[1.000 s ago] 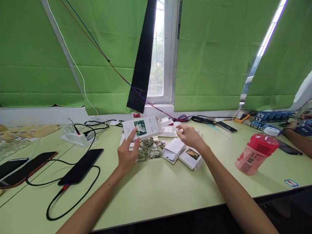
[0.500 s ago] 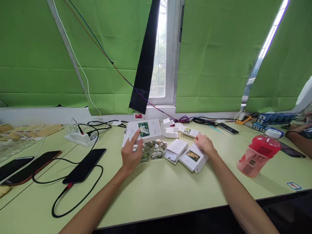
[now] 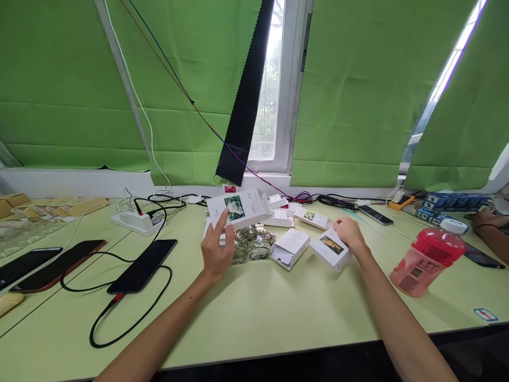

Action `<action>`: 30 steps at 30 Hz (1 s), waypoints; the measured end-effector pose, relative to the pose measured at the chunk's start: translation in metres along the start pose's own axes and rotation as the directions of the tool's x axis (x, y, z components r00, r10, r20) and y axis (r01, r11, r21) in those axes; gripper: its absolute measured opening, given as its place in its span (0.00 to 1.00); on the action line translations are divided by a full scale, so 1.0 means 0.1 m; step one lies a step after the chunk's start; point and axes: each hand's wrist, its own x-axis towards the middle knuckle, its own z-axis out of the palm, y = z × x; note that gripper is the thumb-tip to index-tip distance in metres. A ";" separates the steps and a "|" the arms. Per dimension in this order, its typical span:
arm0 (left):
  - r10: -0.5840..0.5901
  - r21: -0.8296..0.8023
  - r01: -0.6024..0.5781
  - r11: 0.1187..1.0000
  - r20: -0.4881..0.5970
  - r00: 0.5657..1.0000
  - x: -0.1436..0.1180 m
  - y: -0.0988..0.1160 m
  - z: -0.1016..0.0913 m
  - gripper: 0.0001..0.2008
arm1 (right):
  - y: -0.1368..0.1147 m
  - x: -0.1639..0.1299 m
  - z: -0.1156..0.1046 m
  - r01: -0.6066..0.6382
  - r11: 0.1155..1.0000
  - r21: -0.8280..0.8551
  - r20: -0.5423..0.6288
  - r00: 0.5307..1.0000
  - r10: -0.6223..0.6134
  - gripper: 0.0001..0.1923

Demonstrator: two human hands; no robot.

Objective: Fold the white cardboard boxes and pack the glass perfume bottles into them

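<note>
My left hand point(image 3: 217, 249) holds up a white box with a white flower picture point(image 3: 237, 208), tilted above the table. Just below it sit several small clear glass bottles point(image 3: 251, 244). My right hand point(image 3: 349, 234) grips a white box with a yellow flower picture point(image 3: 330, 248) and has it raised a little off the table. Between the two boxes lies an open white box point(image 3: 289, 246). More small white boxes point(image 3: 314, 217) lie behind, near the window sill.
Dark phones point(image 3: 143, 265) on black charging cables lie at the left, by a white power strip point(image 3: 134, 220). A red bottle point(image 3: 427, 259) leans at the right. Another person's hand point(image 3: 483, 218) rests at the far right beside blue boxes point(image 3: 445, 204). The light green table point(image 3: 258, 313) runs to the front edge.
My right hand came down from mid-air onto the yellow-flower box, closed on it and lifted it slightly to the right. My left hand kept holding the white-flower box.
</note>
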 end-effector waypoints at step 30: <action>-0.174 -0.055 0.182 0.982 0.117 0.978 -0.04 0.04 -0.02 0.25 | -0.66 0.20 0.50 0.155 0.857 0.492 -0.178 0.981 -0.075 0.24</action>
